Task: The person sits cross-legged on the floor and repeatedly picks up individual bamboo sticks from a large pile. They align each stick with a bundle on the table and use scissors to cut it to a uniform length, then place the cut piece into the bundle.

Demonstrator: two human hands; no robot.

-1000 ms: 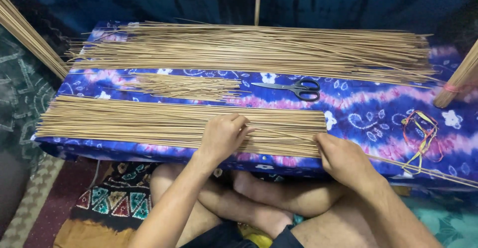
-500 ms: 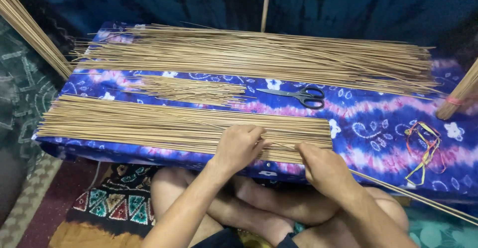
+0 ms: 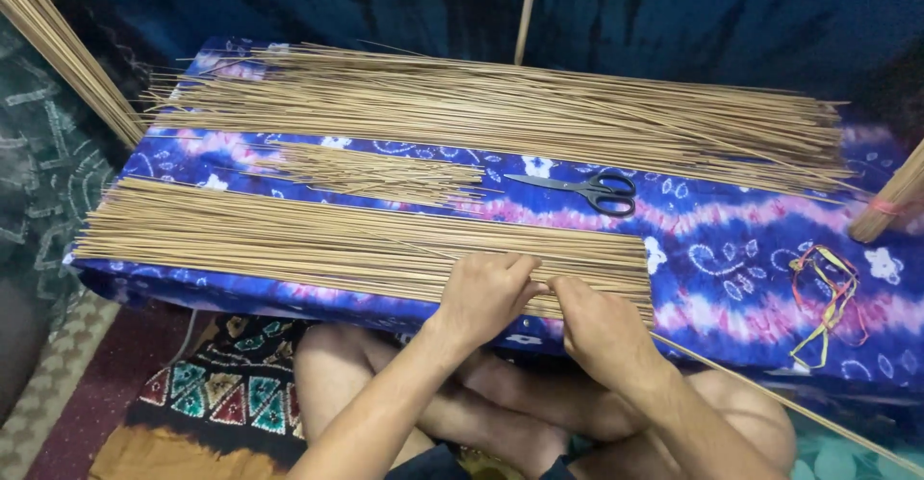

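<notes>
While both hands are laid on the near sheaf of thin sticks (image 3: 289, 239), the left hand (image 3: 486, 292) is curled with its fingers (image 3: 520, 270) pressed together on the sticks, and the right hand (image 3: 602, 331) is closed beside it, fingers pinched on the same sticks. Beyond the fingers, black scissors (image 3: 587, 189) are seen on the blue patterned worktop (image 3: 731, 259), with a wider stick layer (image 3: 500, 114) behind. Coloured rubber bands (image 3: 823, 292) are seen right of the fingers.
</notes>
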